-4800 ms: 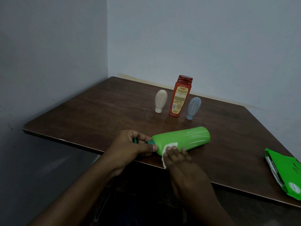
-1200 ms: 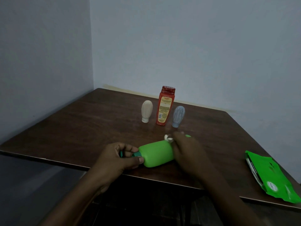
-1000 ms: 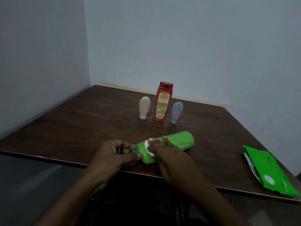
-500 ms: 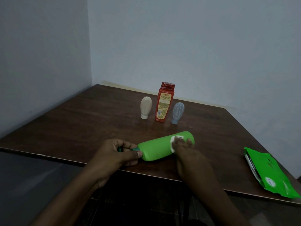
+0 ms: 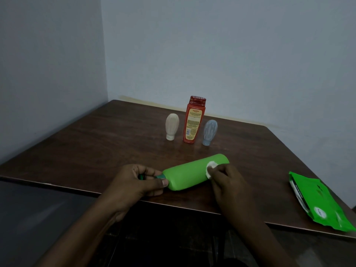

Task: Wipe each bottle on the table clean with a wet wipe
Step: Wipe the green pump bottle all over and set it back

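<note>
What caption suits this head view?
Left hand steadies a lying green bottle; right hand rubs it with a wipe.

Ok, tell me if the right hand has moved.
Yes: against the red bottle, the right hand slid right, from cap to base of the green bottle.

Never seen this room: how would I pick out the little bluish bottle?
Start at the dark wooden table in the room's corner; three bottles stand in a row toward its back. The bluish bottle is the rightmost, beside the tall red bottle. It is short and stands on its cap like the cream bottle at the left, but is pale blue.
</note>
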`<state>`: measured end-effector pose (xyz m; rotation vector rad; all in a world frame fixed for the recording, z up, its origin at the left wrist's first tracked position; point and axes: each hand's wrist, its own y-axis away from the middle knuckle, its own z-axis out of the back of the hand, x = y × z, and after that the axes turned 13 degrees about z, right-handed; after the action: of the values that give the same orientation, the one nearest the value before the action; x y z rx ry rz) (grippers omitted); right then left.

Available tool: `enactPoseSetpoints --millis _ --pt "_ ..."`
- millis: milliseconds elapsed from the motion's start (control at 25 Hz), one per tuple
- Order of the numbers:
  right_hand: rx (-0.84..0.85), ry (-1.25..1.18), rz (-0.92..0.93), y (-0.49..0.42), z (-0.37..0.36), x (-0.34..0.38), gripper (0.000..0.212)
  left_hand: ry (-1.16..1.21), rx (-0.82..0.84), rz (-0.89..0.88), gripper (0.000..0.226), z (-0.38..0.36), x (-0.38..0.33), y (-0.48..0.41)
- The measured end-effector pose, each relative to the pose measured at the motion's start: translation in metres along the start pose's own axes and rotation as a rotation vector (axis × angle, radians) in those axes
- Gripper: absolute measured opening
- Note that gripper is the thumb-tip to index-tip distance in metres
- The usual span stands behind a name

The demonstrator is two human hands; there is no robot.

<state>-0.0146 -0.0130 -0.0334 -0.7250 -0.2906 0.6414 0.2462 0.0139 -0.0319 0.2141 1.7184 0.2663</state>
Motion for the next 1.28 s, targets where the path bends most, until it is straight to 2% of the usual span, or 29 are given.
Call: enactPoseSetpoints --millis 200,280,360,440,560,640,800,880,960,1120,1200,1280 --pt "-0.07 -0.046 -0.245 -0.013 -0.006 -0.044 0.012 -0.002 0.003 0.005 0.043 0.001 0.001 -0.002" --pt "-0.051 -0.064 -0.208 -0.01 -0.006 -0.02 0.011 -0.001 0.001 0.013 0.045 0.002 0.001 -0.001" --pt "0.023 -0.133 -0.085 0.0 -0.003 0.011 0.014 -0.005 -0.004 0.018 0.044 0.002 0.001 -0.001" --pt "0.054 -0.184 -0.024 0.001 0.005 0.008 0.018 -0.013 -0.014 0.013 0.044 0.001 0.001 -0.001" --pt "0.002 -0.117 -0.17 -0.011 0.004 -0.033 0.017 -0.022 -0.017 0.013 0.043 0.0 0.001 -0.002" --pt "-0.031 -0.07 -0.224 -0.015 0.0 -0.034 0.017 -0.014 -0.015 0.013 0.044 0.0 0.002 -0.001" --pt "0.045 -0.163 -0.018 -0.003 -0.001 0.033 0.019 -0.014 -0.026 0.003 0.047 0.002 0.001 -0.001" --pt "0.109 -0.236 0.059 0.0 0.005 0.038 0.018 -0.025 -0.023 0.001 0.049 0.002 0.003 -0.001" --pt "0.074 -0.196 0.004 -0.006 0.002 0.01 0.019 -0.021 -0.026 0.002 0.05 0.003 0.003 -0.002" --pt "-0.04 -0.052 -0.255 -0.018 -0.005 -0.05 0.014 -0.034 -0.02 0.004 0.05 0.0 0.004 -0.003" --pt "-0.048 -0.004 -0.236 -0.017 -0.008 -0.031 0.015 -0.031 -0.021 0.008 0.053 0.0 0.004 -0.004" --pt "-0.025 -0.032 -0.089 -0.007 -0.01 0.009 0.019 -0.032 -0.018 0.004 0.052 0.002 0.004 -0.004"
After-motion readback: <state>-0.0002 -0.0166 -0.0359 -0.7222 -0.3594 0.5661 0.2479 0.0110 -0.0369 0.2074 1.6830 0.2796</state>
